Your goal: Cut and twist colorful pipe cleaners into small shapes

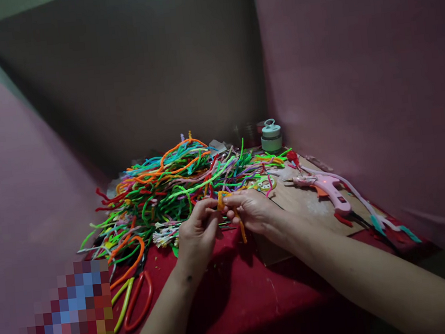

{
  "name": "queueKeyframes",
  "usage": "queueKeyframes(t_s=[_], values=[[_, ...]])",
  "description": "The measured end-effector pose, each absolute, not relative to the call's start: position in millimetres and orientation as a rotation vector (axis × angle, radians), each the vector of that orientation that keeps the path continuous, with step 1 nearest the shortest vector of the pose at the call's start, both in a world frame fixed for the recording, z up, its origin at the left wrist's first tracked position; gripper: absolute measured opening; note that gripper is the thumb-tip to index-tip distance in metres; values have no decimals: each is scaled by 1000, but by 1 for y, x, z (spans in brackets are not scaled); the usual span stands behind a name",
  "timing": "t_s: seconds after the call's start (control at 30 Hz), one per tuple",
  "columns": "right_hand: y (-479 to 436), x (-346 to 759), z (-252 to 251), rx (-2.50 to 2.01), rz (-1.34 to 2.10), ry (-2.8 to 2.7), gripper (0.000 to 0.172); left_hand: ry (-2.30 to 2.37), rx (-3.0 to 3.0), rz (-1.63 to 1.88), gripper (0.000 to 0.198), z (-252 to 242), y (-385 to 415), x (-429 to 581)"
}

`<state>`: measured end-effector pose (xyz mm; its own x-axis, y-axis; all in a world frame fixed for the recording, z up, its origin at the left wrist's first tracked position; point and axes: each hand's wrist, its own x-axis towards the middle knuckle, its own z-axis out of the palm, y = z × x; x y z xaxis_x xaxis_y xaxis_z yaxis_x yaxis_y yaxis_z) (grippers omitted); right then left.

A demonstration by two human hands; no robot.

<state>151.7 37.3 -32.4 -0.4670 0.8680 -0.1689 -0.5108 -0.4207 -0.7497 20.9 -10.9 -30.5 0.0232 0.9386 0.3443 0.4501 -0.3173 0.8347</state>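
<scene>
My left hand (200, 231) and my right hand (252, 210) meet in front of me above the red cloth, both with fingers pinched. Between their fingertips is an orange-yellow pipe cleaner (221, 200), bent or coiled at the top. Its loose end hangs below my right fingers. Just behind the hands spreads a large tangled pile of pipe cleaners (168, 180) in green, orange, red, blue, pink and purple. A bundle of white-tipped thin stems (166, 234) lies beside my left hand.
A pink hot glue gun (329, 188), its light on, rests on a brown board (317, 210) at right, with its cord trailing. Red-handled scissors (139, 306) lie at front left. A pale green lidded jar (271, 137) stands at the back. Walls rise close behind and on both sides.
</scene>
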Motion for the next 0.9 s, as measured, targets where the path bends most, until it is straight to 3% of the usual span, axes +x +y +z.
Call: queueKeyframes(t_s=[0.3, 0.9], values=[[38, 152, -33, -597, 2042, -748, 6, 1514, 1880, 1356, 33, -40, -13, 21], [43, 154, -35, -577, 2056, -685, 10, 1523, 2134, 1271, 29, -42, -11, 18]])
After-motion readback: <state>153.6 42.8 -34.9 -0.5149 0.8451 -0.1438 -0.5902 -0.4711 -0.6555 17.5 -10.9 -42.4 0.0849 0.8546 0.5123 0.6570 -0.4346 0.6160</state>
